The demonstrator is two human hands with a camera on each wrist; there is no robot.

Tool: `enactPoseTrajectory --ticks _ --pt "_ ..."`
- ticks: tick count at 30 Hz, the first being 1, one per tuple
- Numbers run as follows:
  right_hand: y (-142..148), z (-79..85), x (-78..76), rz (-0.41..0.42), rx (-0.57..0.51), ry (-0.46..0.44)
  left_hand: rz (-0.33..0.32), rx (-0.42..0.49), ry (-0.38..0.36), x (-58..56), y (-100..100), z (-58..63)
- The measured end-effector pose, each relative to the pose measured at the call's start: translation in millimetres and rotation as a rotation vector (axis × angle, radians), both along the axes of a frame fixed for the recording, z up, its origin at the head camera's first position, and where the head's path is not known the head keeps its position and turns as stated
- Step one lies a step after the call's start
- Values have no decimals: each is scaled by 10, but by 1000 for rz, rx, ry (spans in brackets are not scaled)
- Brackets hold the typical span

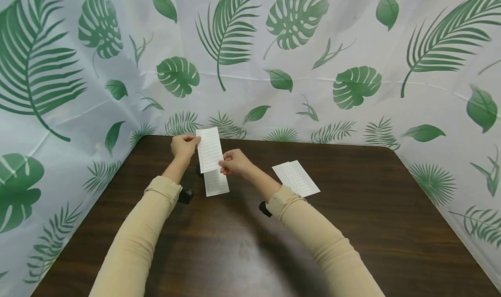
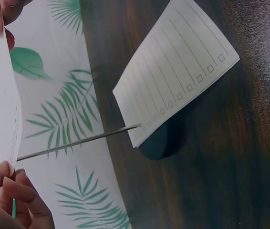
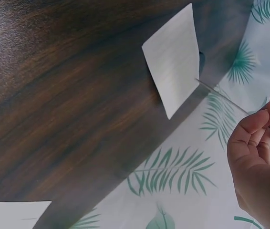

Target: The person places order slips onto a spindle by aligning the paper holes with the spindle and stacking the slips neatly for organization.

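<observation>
My left hand [image 1: 183,147] pinches the upper left corner of a white lined checklist slip [image 1: 209,149]. At the slip's lower right edge, my right hand [image 1: 235,162] pinches it between thumb and fingers. The slip is held up over the table, above a paper spike. A thin metal rod [image 2: 77,142] rises from the spike's dark round base [image 2: 155,145], its upper end at the held slip near the left fingertips. Lower on the rod sits another checklist slip [image 2: 182,62], pierced near one edge and covering most of the base.
To the right on the dark wooden table [image 1: 372,227] lie overlapping lined slips [image 1: 297,178]. A white curtain with green leaves [image 1: 297,88] hangs behind the table and along its sides. Dark wrist devices [image 1: 185,196] sit by both sleeves.
</observation>
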State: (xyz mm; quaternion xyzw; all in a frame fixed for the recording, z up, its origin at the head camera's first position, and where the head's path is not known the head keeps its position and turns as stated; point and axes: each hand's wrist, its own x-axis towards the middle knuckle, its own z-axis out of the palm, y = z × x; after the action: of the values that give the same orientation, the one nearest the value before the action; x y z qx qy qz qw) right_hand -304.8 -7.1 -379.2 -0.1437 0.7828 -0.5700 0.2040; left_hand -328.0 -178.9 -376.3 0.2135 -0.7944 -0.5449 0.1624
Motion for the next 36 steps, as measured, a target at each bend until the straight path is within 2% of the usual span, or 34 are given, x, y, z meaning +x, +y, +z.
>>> enactPoseTrajectory --ticks 17,27,31,34,36 --pt "30 -72 -35 -55 -4 -45 -38 -58 14 -8 83 -42" --pt "26 -111 -39 -52 15 -37 -56 35 30 4 70 -73" --pt "27 -104 -26 -58 8 -38 -53 35 40 10 73 -69" --pt "35 -111 -30 -51 11 -28 -57 31 32 6 67 -73" --pt "40 -125 -38 -47 9 -22 -69 69 13 -5 55 -72"
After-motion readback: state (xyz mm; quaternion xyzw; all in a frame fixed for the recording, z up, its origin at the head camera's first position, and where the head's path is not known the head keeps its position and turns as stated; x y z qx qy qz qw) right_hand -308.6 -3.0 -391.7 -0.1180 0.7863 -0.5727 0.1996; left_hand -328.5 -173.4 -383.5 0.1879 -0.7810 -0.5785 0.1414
